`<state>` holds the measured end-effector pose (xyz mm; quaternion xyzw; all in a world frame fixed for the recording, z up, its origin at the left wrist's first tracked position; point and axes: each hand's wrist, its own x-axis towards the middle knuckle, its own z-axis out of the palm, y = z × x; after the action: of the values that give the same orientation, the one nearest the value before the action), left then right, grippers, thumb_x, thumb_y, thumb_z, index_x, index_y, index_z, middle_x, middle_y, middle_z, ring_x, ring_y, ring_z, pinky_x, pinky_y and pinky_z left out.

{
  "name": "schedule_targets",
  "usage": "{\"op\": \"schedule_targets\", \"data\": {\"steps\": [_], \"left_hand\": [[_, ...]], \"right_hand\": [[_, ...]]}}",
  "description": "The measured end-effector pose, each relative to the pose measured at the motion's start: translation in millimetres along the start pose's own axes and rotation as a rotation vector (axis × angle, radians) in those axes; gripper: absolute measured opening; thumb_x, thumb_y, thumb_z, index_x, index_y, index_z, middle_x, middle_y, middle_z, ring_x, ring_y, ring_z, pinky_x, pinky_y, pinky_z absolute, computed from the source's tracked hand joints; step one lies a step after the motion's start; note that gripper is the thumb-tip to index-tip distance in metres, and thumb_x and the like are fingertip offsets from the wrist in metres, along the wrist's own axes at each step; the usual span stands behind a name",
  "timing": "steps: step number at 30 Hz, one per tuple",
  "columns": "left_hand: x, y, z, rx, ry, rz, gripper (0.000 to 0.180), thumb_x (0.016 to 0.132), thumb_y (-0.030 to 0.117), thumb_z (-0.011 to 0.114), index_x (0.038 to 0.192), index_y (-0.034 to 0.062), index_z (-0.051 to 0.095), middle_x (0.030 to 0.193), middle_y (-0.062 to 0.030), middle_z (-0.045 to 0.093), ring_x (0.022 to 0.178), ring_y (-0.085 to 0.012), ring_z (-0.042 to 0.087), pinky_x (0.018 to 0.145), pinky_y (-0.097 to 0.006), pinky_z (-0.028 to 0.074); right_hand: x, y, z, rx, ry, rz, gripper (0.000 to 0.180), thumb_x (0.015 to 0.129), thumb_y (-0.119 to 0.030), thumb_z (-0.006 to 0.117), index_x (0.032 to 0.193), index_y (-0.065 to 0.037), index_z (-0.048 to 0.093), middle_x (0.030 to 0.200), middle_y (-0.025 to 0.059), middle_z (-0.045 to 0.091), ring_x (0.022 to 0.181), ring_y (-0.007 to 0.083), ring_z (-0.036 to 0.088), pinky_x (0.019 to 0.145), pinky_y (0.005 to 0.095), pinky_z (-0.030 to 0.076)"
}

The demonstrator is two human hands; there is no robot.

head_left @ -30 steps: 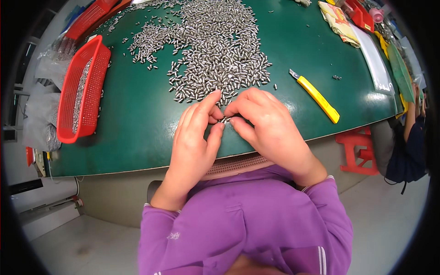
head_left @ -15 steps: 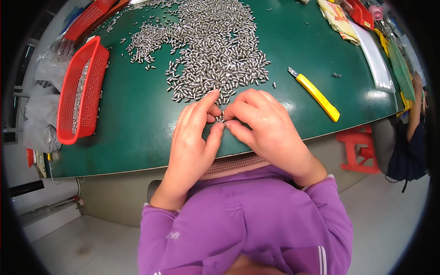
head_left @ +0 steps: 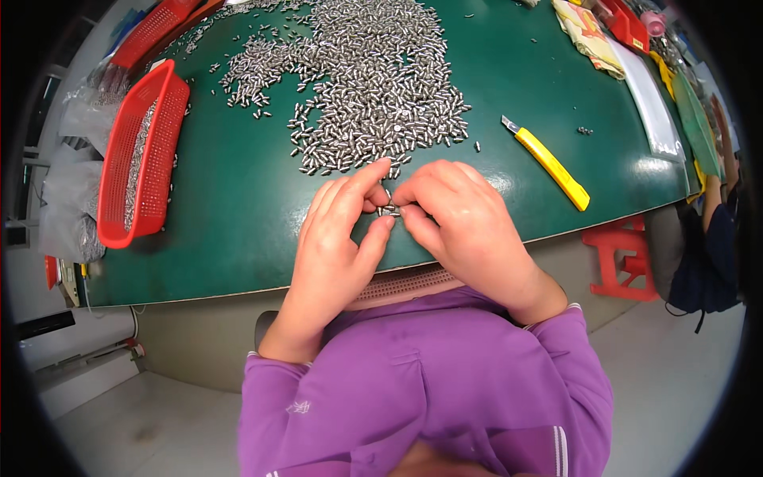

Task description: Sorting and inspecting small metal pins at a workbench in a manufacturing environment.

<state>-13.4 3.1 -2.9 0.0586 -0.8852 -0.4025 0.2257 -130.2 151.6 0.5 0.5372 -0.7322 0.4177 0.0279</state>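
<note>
Since half a second ago, the right hand's fingertips have drawn a little to the right, away from the left hand's, and more of the small metal pieces shows between the two. From where I stand, both bare hands work low over a broad, glossy dark-green counter [head_left: 230,215], belonging to a person in a purple top with white-striped cuffs [head_left: 413,374].

Left hand [head_left: 334,226]: its grip is fairly wide, the thumb standing apart from the extended index finger, the other fingers curled. Right hand [head_left: 465,219]: its grip is narrow, thumb and index tips close together; I cannot tell whether a piece is pinched there. Between both grips lie a few short, shiny silver metal pieces with tapered ends [head_left: 388,211], just beside the fingertips.

Directly beyond the grips spreads a large heap of the same silver pieces [head_left: 381,87], its near edge close to the left index finger. Well to the left of the grips stands a long, red, perforated plastic basket [head_left: 164,163], with more silver pieces inside. To the right of the grips, well apart, lies a yellow-handled utility knife [head_left: 552,169], blade out and pointing away from the person.
</note>
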Motion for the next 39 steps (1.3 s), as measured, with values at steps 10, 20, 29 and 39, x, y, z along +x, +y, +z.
{"op": "schedule_targets", "data": {"steps": [10, 20, 29, 39], "left_hand": [[-1.5, -2.7, 0.7, 0.005, 0.005, -0.004, 0.057, 0.080, -0.013, 0.069, 0.135, 0.0043, 0.063, 0.099, -0.0054, 0.067, 0.091, -0.0181, 0.061, 0.083, -0.031, 0.052], [-0.4, -2.9, -3.2, -0.031, -0.026, -0.008, 0.054, 0.081, -0.015, 0.065, 0.133, 0.0029, 0.065, 0.093, -0.0048, 0.064, 0.089, -0.0172, 0.060, 0.082, -0.031, 0.051], [-4.2, -3.5, 2.1, 0.006, 0.037, -0.006, 0.061, 0.084, -0.012, 0.066, 0.141, 0.0038, 0.056, 0.099, -0.0095, 0.065, 0.093, -0.0248, 0.063, 0.085, -0.038, 0.052], [-6.1, -0.2, -0.8, -0.015, 0.055, -0.026, 0.074, 0.084, -0.017, 0.061, 0.153, 0.0050, 0.044, 0.113, -0.0114, 0.062, 0.095, -0.0213, 0.062, 0.084, -0.034, 0.054]], "right_hand": [[-4.6, -2.3, -0.2, 0.018, -0.022, -0.052, 0.013, 0.083, -0.005, 0.072, 0.092, -0.005, 0.063, 0.090, 0.0105, 0.057, 0.085, 0.0314, 0.057, 0.075, 0.0422, 0.048], [-0.8, 1.5, 0.8, -0.025, -0.033, -0.039, 0.012, 0.085, -0.004, 0.068, 0.096, -0.006, 0.062, 0.092, 0.0102, 0.056, 0.085, 0.0311, 0.056, 0.076, 0.0425, 0.047], [-1.2, 3.0, 1.6, 0.103, -0.029, 0.021, 0.025, 0.084, -0.002, 0.070, 0.108, -0.005, 0.063, 0.102, 0.0096, 0.066, 0.093, 0.0333, 0.062, 0.082, 0.0442, 0.049], [-2.0, 3.8, 1.9, 0.127, -0.033, 0.023, 0.032, 0.083, -0.001, 0.071, 0.113, -0.005, 0.062, 0.106, 0.0090, 0.068, 0.092, 0.0325, 0.063, 0.082, 0.0435, 0.050]]}}
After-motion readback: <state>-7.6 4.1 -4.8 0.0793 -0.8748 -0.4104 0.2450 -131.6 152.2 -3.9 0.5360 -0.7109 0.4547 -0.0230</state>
